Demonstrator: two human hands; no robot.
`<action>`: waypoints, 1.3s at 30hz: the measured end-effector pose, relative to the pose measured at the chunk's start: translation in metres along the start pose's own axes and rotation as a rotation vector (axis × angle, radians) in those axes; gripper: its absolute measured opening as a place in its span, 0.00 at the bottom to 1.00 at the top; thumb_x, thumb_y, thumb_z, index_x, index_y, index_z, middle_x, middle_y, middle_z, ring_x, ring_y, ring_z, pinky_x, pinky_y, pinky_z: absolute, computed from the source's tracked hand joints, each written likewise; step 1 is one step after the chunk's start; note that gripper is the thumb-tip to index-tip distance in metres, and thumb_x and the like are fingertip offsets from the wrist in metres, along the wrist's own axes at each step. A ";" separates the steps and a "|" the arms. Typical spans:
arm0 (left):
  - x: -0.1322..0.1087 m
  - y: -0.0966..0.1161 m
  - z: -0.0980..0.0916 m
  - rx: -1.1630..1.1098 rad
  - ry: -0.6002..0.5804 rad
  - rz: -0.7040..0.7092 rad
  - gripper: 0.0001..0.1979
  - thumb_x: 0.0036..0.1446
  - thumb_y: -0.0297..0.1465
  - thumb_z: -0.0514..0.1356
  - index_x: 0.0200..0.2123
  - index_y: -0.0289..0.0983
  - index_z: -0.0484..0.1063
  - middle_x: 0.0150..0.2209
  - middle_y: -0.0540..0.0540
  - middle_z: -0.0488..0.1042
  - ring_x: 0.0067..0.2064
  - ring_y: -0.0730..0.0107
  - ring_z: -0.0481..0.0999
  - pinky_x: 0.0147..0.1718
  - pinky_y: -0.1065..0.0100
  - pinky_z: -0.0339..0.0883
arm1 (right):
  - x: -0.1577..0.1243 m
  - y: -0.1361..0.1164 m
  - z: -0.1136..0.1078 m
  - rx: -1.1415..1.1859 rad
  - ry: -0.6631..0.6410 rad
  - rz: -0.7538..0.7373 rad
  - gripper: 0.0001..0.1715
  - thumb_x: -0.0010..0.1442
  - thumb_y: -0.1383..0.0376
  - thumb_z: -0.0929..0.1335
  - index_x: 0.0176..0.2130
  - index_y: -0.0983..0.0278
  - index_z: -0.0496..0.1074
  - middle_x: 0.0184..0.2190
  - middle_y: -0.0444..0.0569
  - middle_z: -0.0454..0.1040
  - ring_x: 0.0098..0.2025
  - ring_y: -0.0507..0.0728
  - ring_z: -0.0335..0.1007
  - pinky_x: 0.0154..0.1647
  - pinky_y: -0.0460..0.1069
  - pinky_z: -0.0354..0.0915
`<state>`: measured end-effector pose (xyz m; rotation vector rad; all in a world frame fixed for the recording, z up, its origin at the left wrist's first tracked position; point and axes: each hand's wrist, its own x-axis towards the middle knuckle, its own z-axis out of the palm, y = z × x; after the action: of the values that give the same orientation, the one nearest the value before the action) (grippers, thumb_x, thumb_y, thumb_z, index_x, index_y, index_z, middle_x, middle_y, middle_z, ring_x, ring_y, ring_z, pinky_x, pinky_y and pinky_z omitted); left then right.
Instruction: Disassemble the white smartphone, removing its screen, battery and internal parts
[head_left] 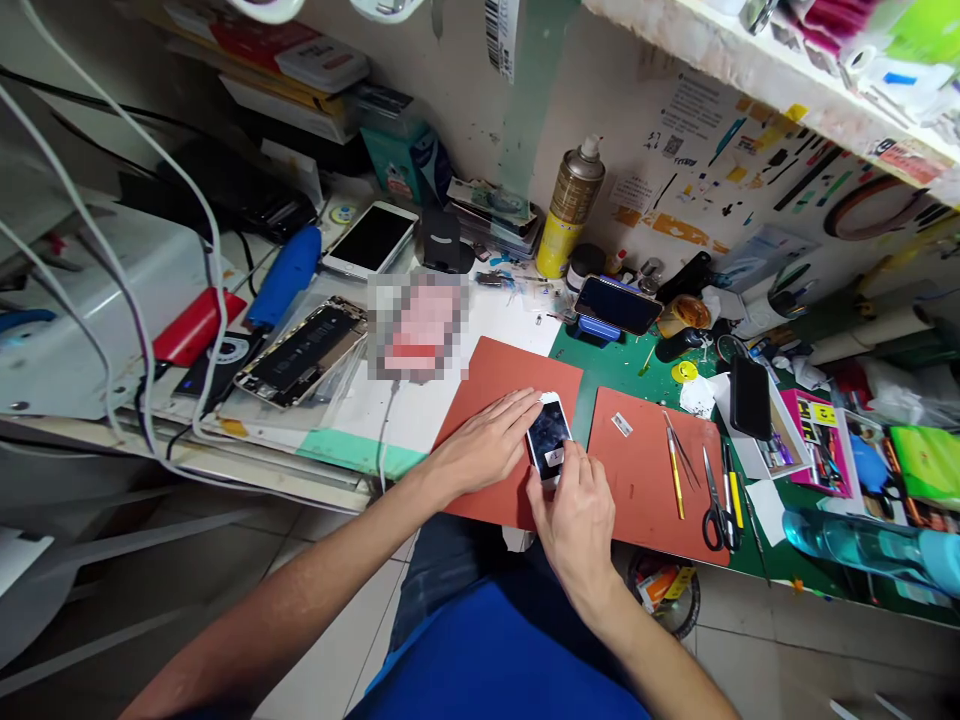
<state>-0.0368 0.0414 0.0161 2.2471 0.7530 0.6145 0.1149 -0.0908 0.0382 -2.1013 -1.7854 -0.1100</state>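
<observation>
A white smartphone (pixel 548 432) with a dark screen and a small white label lies on the left reddish-brown mat (pixel 469 400). My left hand (pixel 487 440) rests beside it with fingers stretched out flat, their tips at the phone's upper left edge. At the lower right corner, my right hand (pixel 579 505) grips the phone, thumb below and curled fingers at its right side near the label. Part of the phone's lower right edge is hidden by those fingers.
Tweezers (pixel 681 450), scissors (pixel 716 510) and a yellow pen-like tool (pixel 675 470) lie on the right mat (pixel 637 480). An opened phone (pixel 304 350) and another white phone (pixel 373 240) are at the left. A spray can (pixel 571 205) stands behind; a blue bottle (pixel 870 550) lies right.
</observation>
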 end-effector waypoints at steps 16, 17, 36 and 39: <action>0.019 0.010 -0.013 -0.048 0.011 -0.026 0.27 0.68 0.25 0.54 0.68 0.38 0.73 0.66 0.35 0.77 0.69 0.46 0.74 0.72 0.38 0.65 | 0.036 0.008 -0.045 0.216 0.160 -0.100 0.41 0.73 0.52 0.71 0.73 0.70 0.60 0.63 0.71 0.76 0.60 0.73 0.76 0.58 0.69 0.77; 0.021 0.011 -0.015 -0.044 0.008 -0.026 0.27 0.68 0.24 0.54 0.68 0.38 0.73 0.65 0.35 0.78 0.68 0.47 0.75 0.71 0.39 0.67 | 0.035 0.014 -0.047 0.266 0.191 -0.094 0.41 0.73 0.52 0.72 0.73 0.68 0.60 0.61 0.69 0.77 0.60 0.72 0.77 0.59 0.68 0.78; 0.044 0.000 -0.042 -0.046 -0.122 -0.053 0.19 0.75 0.34 0.52 0.60 0.44 0.79 0.56 0.42 0.82 0.59 0.54 0.79 0.61 0.49 0.73 | -0.008 0.005 -0.005 0.149 -0.057 -0.042 0.32 0.73 0.57 0.70 0.66 0.76 0.66 0.56 0.71 0.77 0.51 0.69 0.72 0.52 0.65 0.78; 0.046 -0.003 -0.039 -0.067 -0.074 -0.065 0.19 0.77 0.38 0.52 0.58 0.44 0.80 0.53 0.42 0.83 0.56 0.54 0.80 0.59 0.51 0.74 | 0.007 0.022 -0.014 0.211 -0.047 -0.075 0.23 0.77 0.56 0.69 0.62 0.69 0.72 0.52 0.64 0.80 0.48 0.66 0.74 0.50 0.62 0.78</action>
<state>-0.0282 0.0911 0.0490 2.1634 0.7540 0.5152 0.1398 -0.0917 0.0480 -1.9045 -1.8171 0.1043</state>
